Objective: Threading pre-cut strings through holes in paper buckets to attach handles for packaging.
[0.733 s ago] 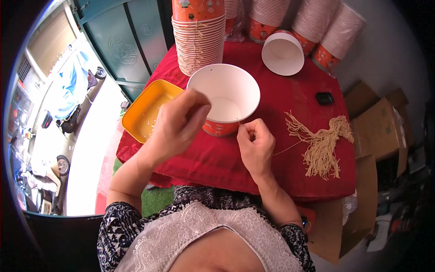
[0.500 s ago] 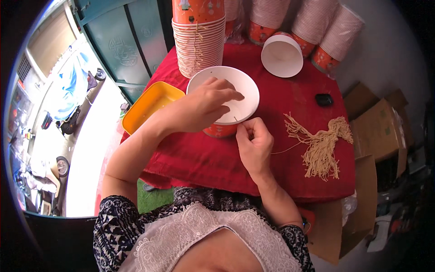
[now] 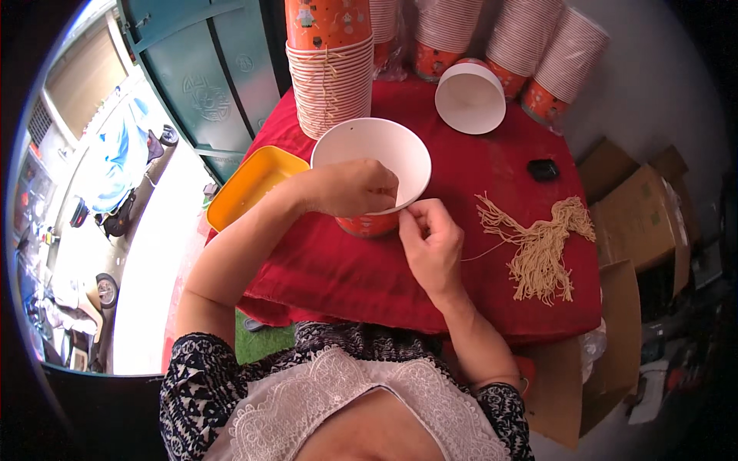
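A paper bucket [image 3: 405, 148], white inside and orange outside, stands open at the near middle of the table. My left hand [image 3: 352, 187] reaches over its near-left rim, fingers curled and closed inside close to the near-right rim; whatever they grip is hidden. Outside that same spot, my right hand [image 3: 432, 240] pinches a thin beige string against the rim. From behind this hand the string [image 3: 483, 253] runs right to a loose bundle of cut beige strings [image 3: 544, 257] lying on the cloth.
A red cloth [image 3: 361, 284] covers the table. Left of the bucket sits a yellow tray [image 3: 223, 206]. Behind rises a tall stack of buckets [image 3: 330, 84], strings hanging on it. A single bucket [image 3: 470, 100] lies tipped, near more stacks [image 3: 448, 34]. A small black object [image 3: 543, 170] and cardboard boxes [image 3: 634, 223] are right.
My left hand has lowered into the bucket, and its spread fingers have curled closed near the rim beside my right hand. My right hand keeps its pinch at the rim.
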Action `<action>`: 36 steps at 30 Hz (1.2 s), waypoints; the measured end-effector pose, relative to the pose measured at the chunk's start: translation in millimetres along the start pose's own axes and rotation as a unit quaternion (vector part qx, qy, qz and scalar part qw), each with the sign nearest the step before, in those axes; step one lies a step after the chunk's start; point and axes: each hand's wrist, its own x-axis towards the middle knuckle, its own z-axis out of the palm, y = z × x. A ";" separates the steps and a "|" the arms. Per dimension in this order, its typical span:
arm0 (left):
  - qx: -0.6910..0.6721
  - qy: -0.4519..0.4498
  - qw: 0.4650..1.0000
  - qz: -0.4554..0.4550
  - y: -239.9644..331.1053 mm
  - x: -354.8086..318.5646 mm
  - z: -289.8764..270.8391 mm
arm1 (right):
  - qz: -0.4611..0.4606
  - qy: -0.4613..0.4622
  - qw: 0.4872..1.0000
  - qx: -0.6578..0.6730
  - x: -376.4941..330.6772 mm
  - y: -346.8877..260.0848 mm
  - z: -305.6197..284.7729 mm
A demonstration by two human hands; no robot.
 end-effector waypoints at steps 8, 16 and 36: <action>-0.012 0.057 0.998 -0.016 3.0 -5.4 5.2 | -0.167 -0.162 0.956 -0.176 32.4 0.1 -35.4; 0.010 0.115 0.993 -0.017 11.3 1.9 16.8 | -0.401 -0.100 0.873 -0.260 58.1 40.9 -28.2; -0.074 0.256 0.959 -0.102 -35.1 52.2 119.2 | -0.215 -0.231 0.898 -0.306 41.4 113.8 -41.1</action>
